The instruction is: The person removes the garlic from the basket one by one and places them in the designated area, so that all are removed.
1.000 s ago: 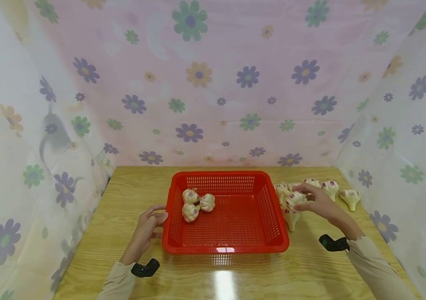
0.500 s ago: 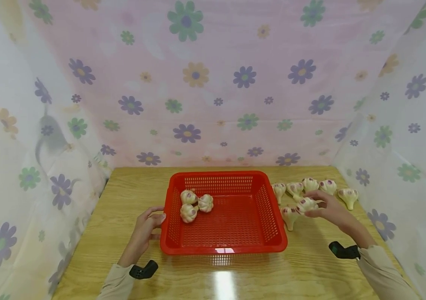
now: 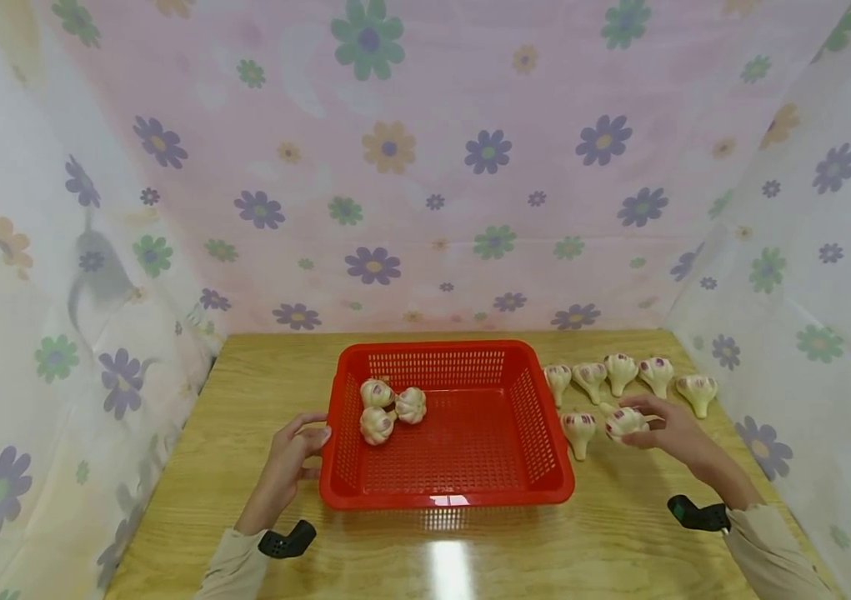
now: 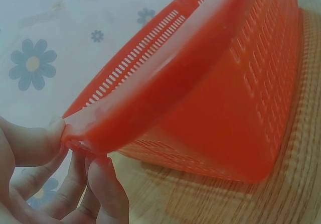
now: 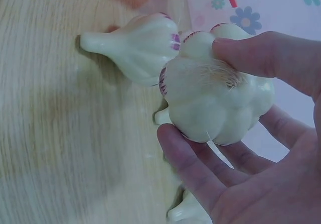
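Observation:
A red plastic basket (image 3: 455, 500) stands mid-table, with three garlic bulbs (image 3: 377, 426) grouped in its left part. My left hand (image 3: 289, 462) grips the basket's left rim; in the left wrist view its thumb and fingers (image 4: 108, 189) pinch that rim from both sides. On the right, my right hand (image 3: 676, 433) holds a garlic bulb (image 3: 625, 423) between thumb and fingers. The right wrist view shows the held bulb (image 5: 220, 101) with its root end towards the camera. Beside it another garlic bulb (image 3: 579, 433) lies on the table, close to the basket's right side.
Several more garlic bulbs (image 3: 621, 372) lie in a row behind my right hand, on the right of the wooden table (image 3: 267, 367). Flower-printed cloth (image 3: 410, 208) hangs at the back and along both sides.
My right hand, holding the garlic bulb, has moved right and slightly nearer, away from the basket. The held bulb has turned. The left hand keeps its grip on the rim.

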Demonstrator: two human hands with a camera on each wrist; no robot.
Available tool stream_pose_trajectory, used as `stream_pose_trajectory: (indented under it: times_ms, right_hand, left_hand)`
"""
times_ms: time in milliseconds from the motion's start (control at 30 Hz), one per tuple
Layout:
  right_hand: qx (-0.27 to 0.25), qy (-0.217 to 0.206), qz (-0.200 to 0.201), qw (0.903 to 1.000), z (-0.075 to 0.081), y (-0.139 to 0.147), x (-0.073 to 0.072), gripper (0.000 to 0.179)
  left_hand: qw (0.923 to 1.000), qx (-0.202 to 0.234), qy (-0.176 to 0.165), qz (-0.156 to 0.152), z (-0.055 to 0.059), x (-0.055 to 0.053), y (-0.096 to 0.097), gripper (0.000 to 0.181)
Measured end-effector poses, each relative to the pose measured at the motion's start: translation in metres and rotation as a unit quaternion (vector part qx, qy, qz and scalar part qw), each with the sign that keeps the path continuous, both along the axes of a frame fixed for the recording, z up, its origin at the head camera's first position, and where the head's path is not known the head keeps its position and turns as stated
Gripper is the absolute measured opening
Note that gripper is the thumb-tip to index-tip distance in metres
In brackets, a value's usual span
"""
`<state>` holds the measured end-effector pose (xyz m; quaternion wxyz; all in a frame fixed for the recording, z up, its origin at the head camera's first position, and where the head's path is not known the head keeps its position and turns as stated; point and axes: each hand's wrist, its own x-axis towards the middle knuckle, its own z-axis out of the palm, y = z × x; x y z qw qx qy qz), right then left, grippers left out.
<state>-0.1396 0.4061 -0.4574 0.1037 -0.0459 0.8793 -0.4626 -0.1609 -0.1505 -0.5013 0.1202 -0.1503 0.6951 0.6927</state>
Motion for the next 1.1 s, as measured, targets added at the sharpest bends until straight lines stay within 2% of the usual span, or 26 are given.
stream_pose_trajectory:
  times_ms: [300,633,900,1100]
  right_hand:
    - [-0.005,-0.037,-0.006,0.9993,-0.016,0.007,0.004,0.059]
    - [0.004,-0.031,-0.008,0.9995,-0.035,0.008,0.002,0.055]
    - [0.006,-0.043,-0.033,0.9985,-0.047,0.003,-0.001,0.054]
    - [0.01,-0.048,-0.031,0.9983,-0.051,0.001,-0.005,0.051]
  left_hand:
    - [0.9999,0.013,0.0,-0.002,0.003,0.002,0.0,0.037]
    - [0.9997,0.022,-0.004,0.004,0.003,0.003,-0.001,0.037]
    - [0.9997,0.022,-0.005,0.0,0.003,0.002,0.001,0.039]
    - [0.9997,0.023,-0.006,-0.001,0.003,0.0,-0.001,0.037]
